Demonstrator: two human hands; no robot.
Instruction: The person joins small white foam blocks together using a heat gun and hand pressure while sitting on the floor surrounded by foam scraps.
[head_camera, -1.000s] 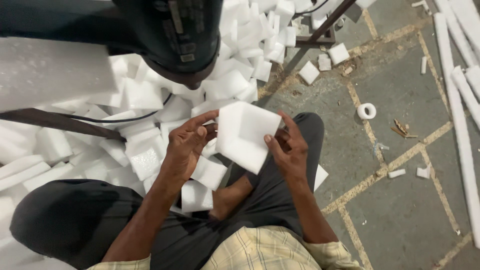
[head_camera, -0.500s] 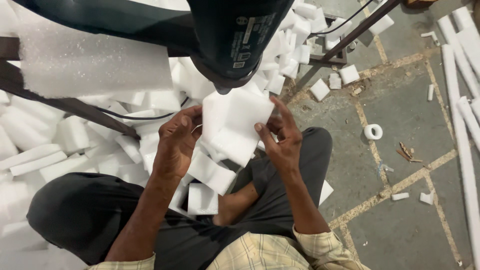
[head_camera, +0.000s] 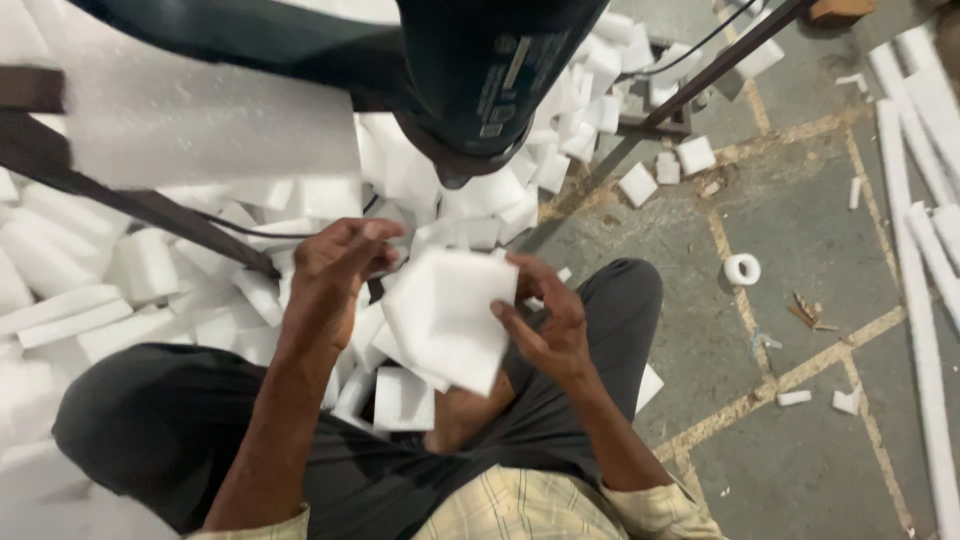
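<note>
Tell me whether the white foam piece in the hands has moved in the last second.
Yes: the foam piece has shifted slightly left, away from the white floor ring.

Soft, even, fairly dim light casts faint shadows, while the white foam pieces (head_camera: 150, 270) glare and blur at left.

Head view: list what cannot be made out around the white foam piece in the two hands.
- Underside of the square white foam piece: faces away from the camera.
- Right hand: fingertips hidden behind the foam.
- Left hand: blurred, so its contact with the foam is unclear.
- Dark rounded machine housing: cut off by the top edge.
- Long white foam strips: cut off by the right edge.
</note>
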